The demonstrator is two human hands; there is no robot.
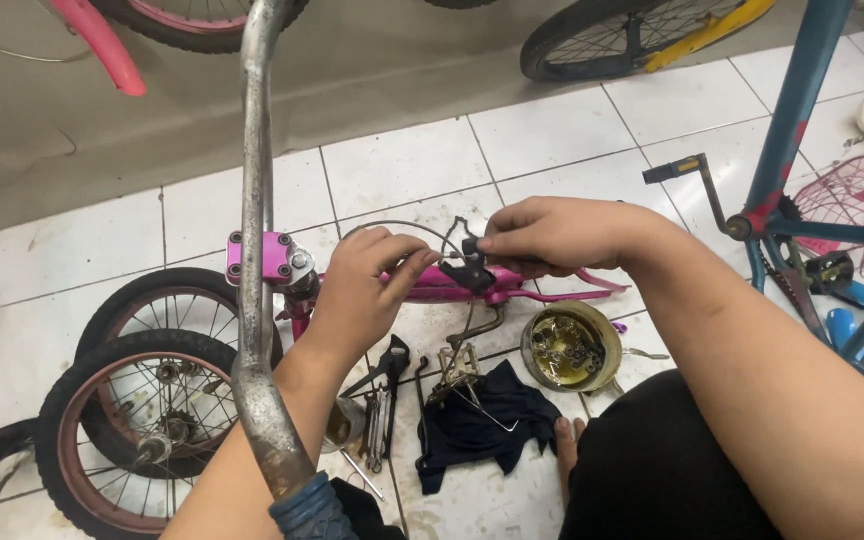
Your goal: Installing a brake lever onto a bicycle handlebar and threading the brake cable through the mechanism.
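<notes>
I've got both hands up over a small pink bike frame [452,288] lying on the tiled floor [402,170]. My left hand [362,285] is curled, fingers pinched round a thin grey cable [392,226] that arcs above the frame. My right hand [552,235] is closed, thumb and fingertips gripping a small black brake part [472,262] just above the frame; the two hands nearly meet at it. Can't tell exactly how the cable joins the part.

Close to the cam, a worn silver handlebar [255,250] runs top to bottom, w/ a blue grip [310,510] at its low end and a pink stem clamp [262,257] beside my left wrist.

On the floor below the hands: black pliers [389,372] and a few wrenches, a dark cloth [482,420] w/ a pedal [457,365] at its top edge, and a round tin of small parts [570,348] right of that. Two small spoked wheels [142,410] lie stacked at left. A blue frame [802,110] w/ a crank stands at right, near a pink wire basket [857,195]. My bare foot shows by the cloth.
</notes>
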